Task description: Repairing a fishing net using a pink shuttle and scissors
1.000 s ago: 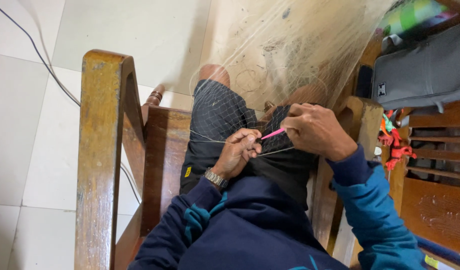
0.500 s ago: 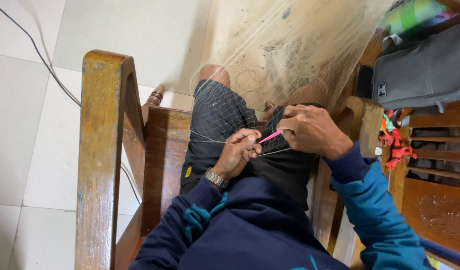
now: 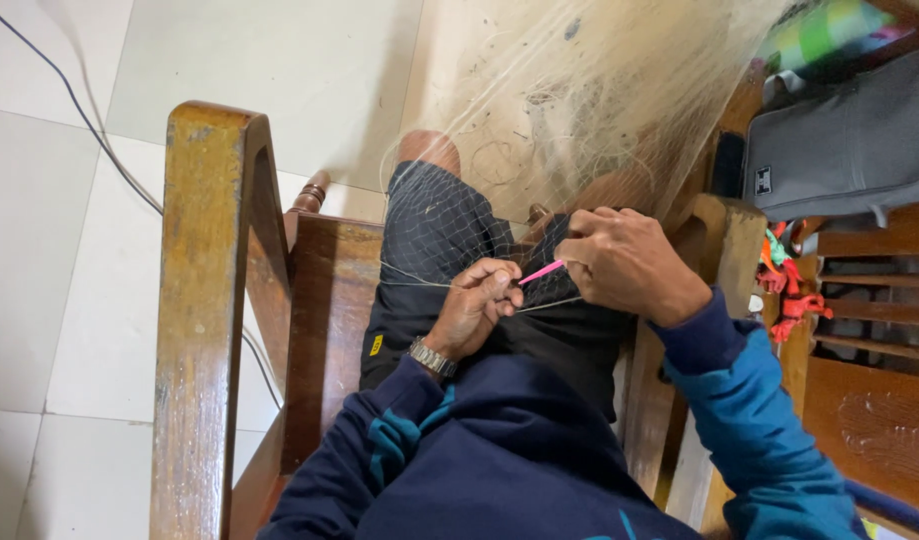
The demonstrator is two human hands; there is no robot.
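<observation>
Pink netting needle (image 3: 541, 271) sits over the lap, btwn both hands, pinched in right hand (image 3: 624, 262) fingers, its tip at left hand (image 3: 476, 305), which pinches fine net (image 3: 579, 110) strands draped across the knees, w/ wooden chair (image 3: 204, 300) arm at left edge.

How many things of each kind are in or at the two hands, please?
Hands: 2, the left hand and the right hand
Pink netting needle: 1, between both hands
Pale fishing net: 1
Wristwatch: 1
Total: 5
</observation>
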